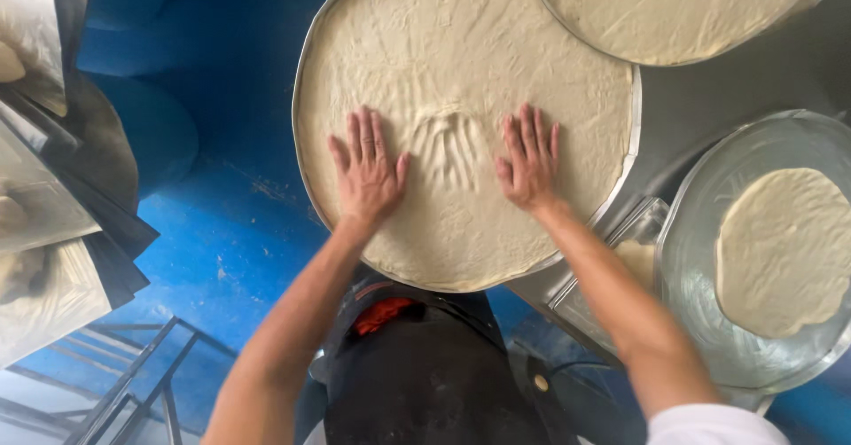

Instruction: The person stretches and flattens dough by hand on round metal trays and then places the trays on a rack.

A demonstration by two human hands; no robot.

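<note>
A wide sheet of pale dough (461,64) covers a large round metal tray (304,81) in front of me. My left hand (365,168) lies flat on the dough at its near left, fingers spread. My right hand (529,160) presses flat on it to the right, fingers close together. Between the two hands the dough shows finger furrows (450,148). Neither hand holds anything.
A second dough-covered round tray (674,6) overlaps at the upper right. At right, a shiny round pan (700,259) holds a smaller dough disc (784,250). Stacked trays (53,223) and a metal rack (133,383) stand left above a blue floor (222,250).
</note>
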